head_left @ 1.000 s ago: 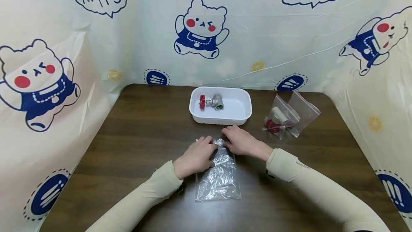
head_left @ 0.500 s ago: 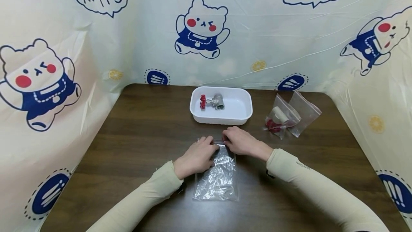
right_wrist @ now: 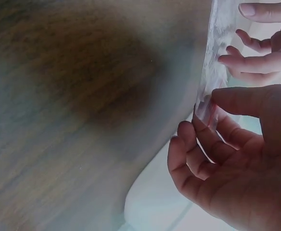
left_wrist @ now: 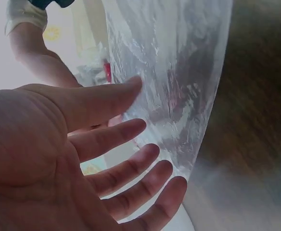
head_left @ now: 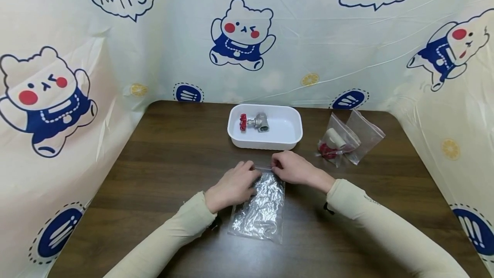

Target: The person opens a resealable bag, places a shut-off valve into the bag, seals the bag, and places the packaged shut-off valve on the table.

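A clear zip-lock bag (head_left: 260, 209) lies near the middle of the table, its zip end toward the tray. My right hand (head_left: 292, 167) pinches the top right corner of the bag between thumb and forefinger, as the right wrist view shows. Over the bag's upper left side is my left hand (head_left: 234, 185). In the left wrist view its fingers (left_wrist: 123, 175) are spread and lightly bent, with the fingertips right beside the plastic and nothing gripped. The left hand hides part of the bag's left edge in the head view.
A white tray (head_left: 283, 130) behind the hands holds a metal valve (head_left: 259, 122) with a red handwheel. To the right lie a clear bag (head_left: 337, 140) with a white cylinder and something red inside, and another clear bag (head_left: 366, 136). Printed curtains surround the dark wooden table (head_left: 166, 149).
The right hand has shifted slightly right, along the bag's top to its corner. The left hand has drifted a little left and its grip has loosened. The bag's lower end has swung left.
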Tool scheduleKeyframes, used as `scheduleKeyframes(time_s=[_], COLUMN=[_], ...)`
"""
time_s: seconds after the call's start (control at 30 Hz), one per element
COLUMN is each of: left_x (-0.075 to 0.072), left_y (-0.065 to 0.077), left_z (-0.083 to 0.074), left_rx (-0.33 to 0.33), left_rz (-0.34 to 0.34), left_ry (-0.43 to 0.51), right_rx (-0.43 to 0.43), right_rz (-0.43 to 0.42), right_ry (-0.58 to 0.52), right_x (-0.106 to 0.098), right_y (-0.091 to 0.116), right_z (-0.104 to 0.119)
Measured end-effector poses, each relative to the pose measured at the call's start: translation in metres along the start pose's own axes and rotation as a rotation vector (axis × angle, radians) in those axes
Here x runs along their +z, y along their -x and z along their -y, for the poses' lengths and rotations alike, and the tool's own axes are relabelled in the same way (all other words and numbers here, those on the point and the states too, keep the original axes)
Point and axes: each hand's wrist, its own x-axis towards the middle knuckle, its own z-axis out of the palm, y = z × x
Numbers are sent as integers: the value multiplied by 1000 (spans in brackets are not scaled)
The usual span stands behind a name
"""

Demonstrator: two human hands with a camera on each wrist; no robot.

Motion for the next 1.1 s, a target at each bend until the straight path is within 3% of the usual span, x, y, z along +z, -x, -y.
scheduleKeyframes(time_s=[0.2, 0.5, 0.8, 1.1], left_x=[-8, -18, -28, -36], left_y=[0, -1, -2, -3], left_z=[4, 6, 0, 1], left_rx=[-21, -5, -15, -19], left_rz=[-41, -105, -255, -310], left_ry=[63, 236, 267, 303], right_rx=[13, 41, 54, 56], right_rz=[-49, -150, -250, -365], right_ry=[-59, -85, -101, -114], right_x=[-11, -31, -55, -76], right_y=[4, 12, 23, 35], right_z=[0, 10, 24, 40])
